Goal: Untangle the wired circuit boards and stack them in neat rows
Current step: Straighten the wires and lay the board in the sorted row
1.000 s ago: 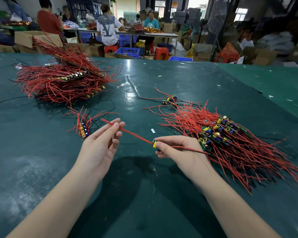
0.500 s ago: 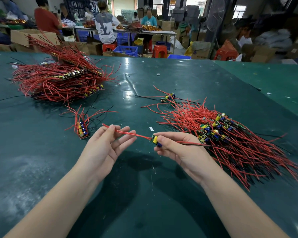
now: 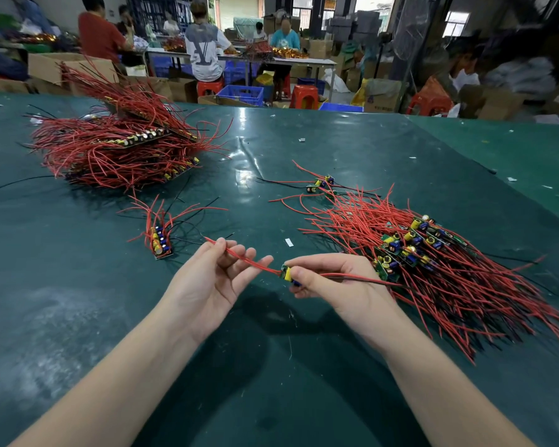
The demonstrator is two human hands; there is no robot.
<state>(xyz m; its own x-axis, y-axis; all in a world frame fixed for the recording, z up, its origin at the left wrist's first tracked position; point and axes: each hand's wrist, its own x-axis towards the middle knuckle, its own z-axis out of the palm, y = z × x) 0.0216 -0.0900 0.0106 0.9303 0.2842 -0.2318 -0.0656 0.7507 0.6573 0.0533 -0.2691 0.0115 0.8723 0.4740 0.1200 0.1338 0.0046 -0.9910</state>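
Note:
My right hand (image 3: 333, 279) pinches a small circuit board (image 3: 287, 274) with a yellow and a blue capacitor, just above the table. Its red wires (image 3: 239, 257) run left across the fingers of my left hand (image 3: 213, 279), whose thumb holds them against the fingertips. More of its wires trail right past my right palm. A tangled pile of wired boards (image 3: 426, 262) lies right of my right hand. A short row of boards (image 3: 158, 240) lies left of my left hand. A big stacked heap (image 3: 120, 150) sits at the far left.
Two loose boards (image 3: 320, 183) with wires lie beyond the tangled pile. The green table (image 3: 271, 366) carries small white scraps (image 3: 289, 242). Behind its far edge stand cardboard boxes, blue crates (image 3: 239, 93), red stools and several people at another bench.
My left hand slid along the red wires, turned palm-up and closed its thumb on them. My right hand kept its hold on the board and shifted slightly right.

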